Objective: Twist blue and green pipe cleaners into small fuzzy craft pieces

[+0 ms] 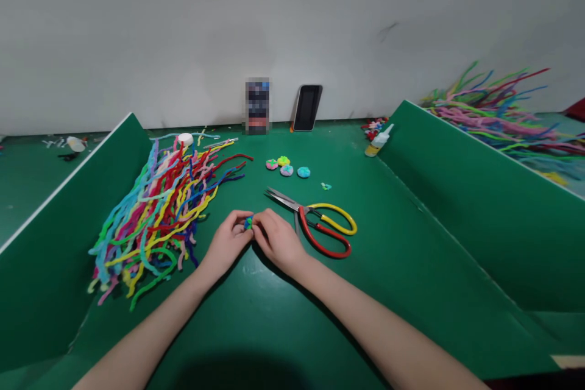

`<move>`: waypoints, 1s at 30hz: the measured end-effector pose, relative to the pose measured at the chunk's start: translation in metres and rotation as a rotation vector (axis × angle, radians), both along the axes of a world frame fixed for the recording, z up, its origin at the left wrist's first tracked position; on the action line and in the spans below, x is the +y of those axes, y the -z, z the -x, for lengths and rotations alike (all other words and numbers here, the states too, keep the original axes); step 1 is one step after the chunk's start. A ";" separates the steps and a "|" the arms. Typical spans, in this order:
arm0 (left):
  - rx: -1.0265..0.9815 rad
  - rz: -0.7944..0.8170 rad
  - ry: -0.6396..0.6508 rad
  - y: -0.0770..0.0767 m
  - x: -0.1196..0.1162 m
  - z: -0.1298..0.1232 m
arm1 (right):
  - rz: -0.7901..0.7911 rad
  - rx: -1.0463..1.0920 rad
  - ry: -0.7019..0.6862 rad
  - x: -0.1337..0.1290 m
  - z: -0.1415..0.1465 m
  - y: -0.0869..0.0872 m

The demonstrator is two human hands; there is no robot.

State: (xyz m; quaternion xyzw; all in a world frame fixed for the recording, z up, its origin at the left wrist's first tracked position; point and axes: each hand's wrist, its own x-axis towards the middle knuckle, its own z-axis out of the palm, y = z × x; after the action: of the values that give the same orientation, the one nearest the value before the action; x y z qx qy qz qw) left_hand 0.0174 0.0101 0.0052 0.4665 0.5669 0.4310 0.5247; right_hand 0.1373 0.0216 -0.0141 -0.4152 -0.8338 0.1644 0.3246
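Between my fingertips is a small blue and green fuzzy piece (pixel 248 223), seemingly a coiled pipe cleaner; the fingers cover part of it. My left hand (pixel 227 241) pinches it from the left side. From the right, my right hand (pixel 278 241) is closed with its fingertips against the same piece. Scissors (pixel 304 213) with one yellow and one red handle lie just right of my right hand, blades pointing to the upper left. Beyond them sit several small round fuzzy pieces (pixel 286 170) in pink, yellow, lilac and blue.
Left lies a heap of coloured pipe cleaners (pixel 159 213). Two phones lean on the wall, one dark-screened (pixel 307 108), one blurred (pixel 258 106). A glue bottle (pixel 379 142) stands tilted by the right green partition (pixel 457 195). More pipe cleaners (pixel 498 113) lie beyond it.
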 end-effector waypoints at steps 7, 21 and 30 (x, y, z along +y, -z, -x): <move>0.032 -0.016 0.047 0.001 -0.001 0.000 | 0.107 0.007 0.011 0.000 0.000 -0.003; -0.090 0.069 0.012 0.000 0.001 0.001 | 0.135 0.175 0.021 0.000 -0.003 0.000; -0.069 0.051 0.069 0.001 0.000 0.000 | 0.109 0.032 -0.023 0.002 -0.004 -0.001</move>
State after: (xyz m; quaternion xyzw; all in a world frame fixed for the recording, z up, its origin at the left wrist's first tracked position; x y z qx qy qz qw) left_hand 0.0172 0.0104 0.0039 0.4571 0.5430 0.4137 0.5701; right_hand 0.1415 0.0235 -0.0126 -0.4202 -0.8228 0.2200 0.3130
